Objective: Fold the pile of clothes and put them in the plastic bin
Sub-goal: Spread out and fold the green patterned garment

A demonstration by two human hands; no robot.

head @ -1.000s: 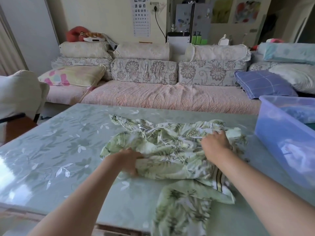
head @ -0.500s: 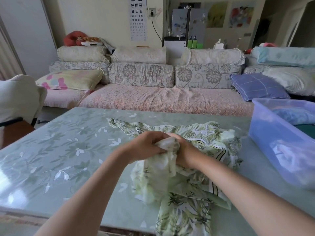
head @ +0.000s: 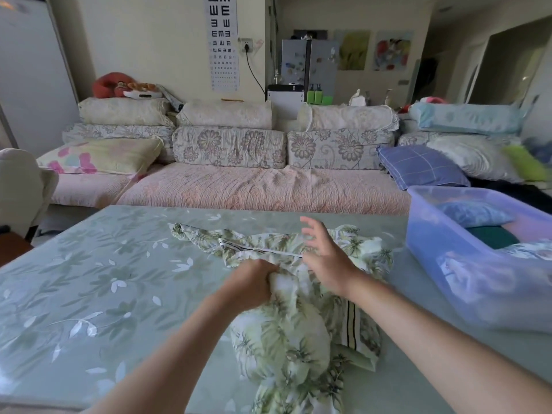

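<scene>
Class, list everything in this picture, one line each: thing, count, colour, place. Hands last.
Garment: one, green leaf print, crumpled on the table.
Bin: one, clear blue, table's right side.
Clothes: at least two, blue and dark green, in the bin.
Table: one, pale green with leaves, foreground.
Sofa: one, pink and floral, behind the table.
Pillow: one, blue checked, sofa's right end.
Eye chart: one, white, wall.
Left hand: one, grips the garment.
Right hand: one, fingers spread, over the garment.
</scene>
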